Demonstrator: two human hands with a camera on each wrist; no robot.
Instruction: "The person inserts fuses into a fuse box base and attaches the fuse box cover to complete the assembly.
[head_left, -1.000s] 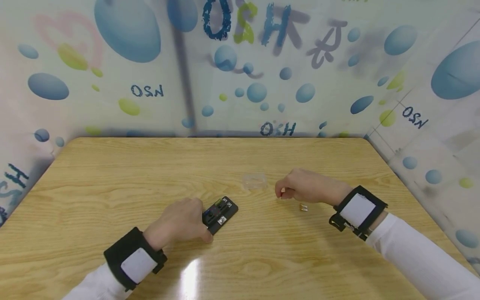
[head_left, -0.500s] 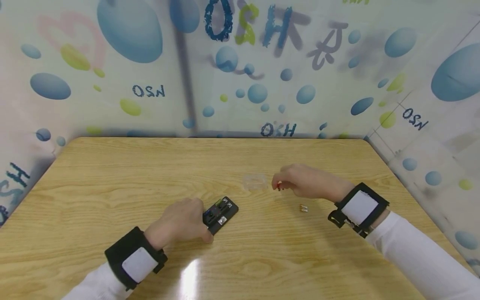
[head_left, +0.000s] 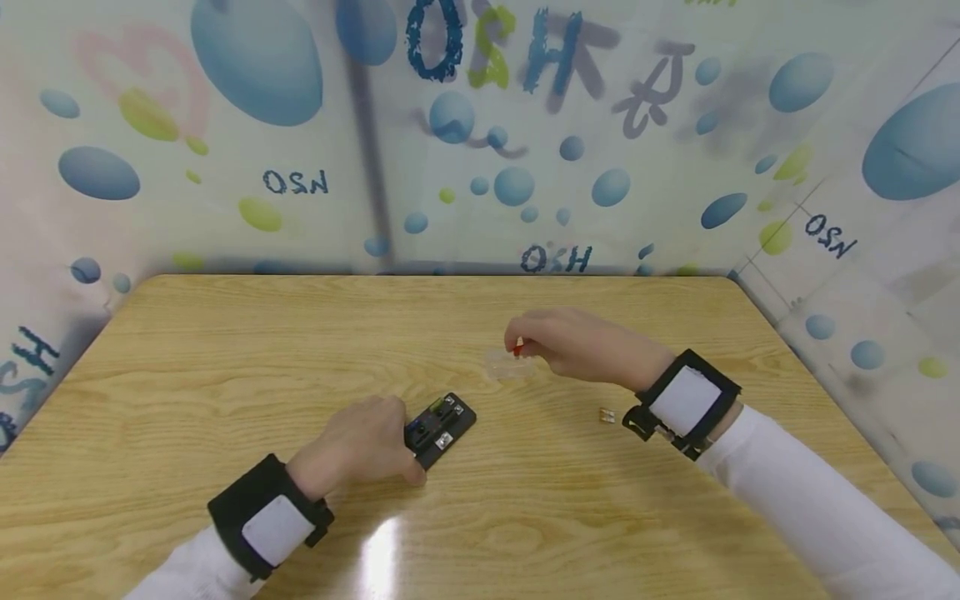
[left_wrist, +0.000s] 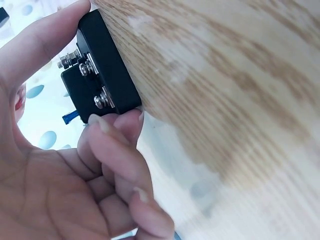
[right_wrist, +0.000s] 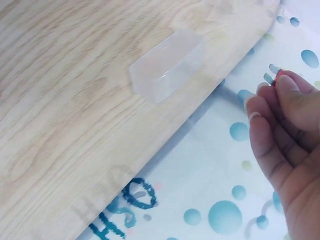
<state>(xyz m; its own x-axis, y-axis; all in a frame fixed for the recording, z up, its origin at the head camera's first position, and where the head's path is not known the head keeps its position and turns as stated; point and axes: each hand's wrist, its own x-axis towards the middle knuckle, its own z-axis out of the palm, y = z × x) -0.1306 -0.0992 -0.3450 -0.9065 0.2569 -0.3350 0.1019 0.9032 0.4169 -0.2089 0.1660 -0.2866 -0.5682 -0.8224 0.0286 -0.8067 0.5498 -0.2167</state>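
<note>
In the head view my left hand (head_left: 358,439) hid the left end of the black screw-terminal block (head_left: 442,429), and the left wrist view cut my palm off at the left and bottom. My right fingertips covered most of the red piece (head_left: 518,350) that my right hand (head_left: 581,346) pinched. Those fingers hid part of the clear plastic box (head_left: 506,367). The gold-coloured piece (head_left: 607,415) was too small to identify.
</note>
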